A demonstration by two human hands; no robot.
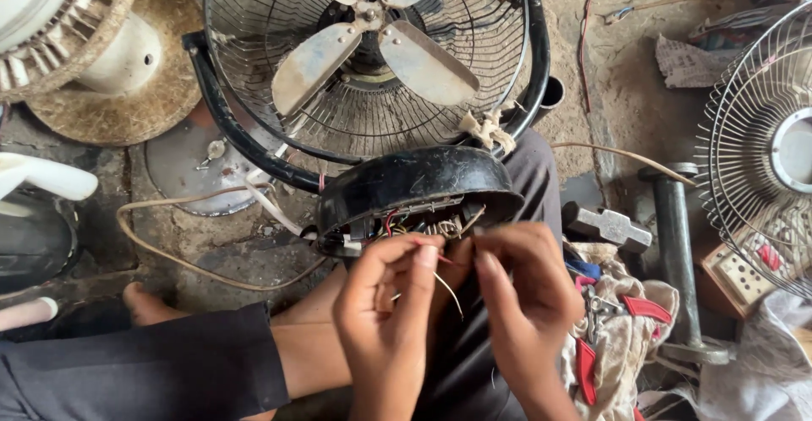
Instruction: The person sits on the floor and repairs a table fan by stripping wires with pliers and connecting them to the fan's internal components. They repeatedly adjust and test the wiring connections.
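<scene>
At the centre of the frame, we see a person's left hand and right hand meeting just below the upturned black base of a metal fan, both sets of fingers pinched on thin wires that trail out of its open underside. The left thumb and forefinger close on a red strand; the right fingertips grip a strand beside it. Above, the fan's wire cage and pale blades fill the top of the frame. A cream cord loops across the dirty floor at left. At lower right, red-handled pliers lie on a rag, with a hammer just above them.
</scene>
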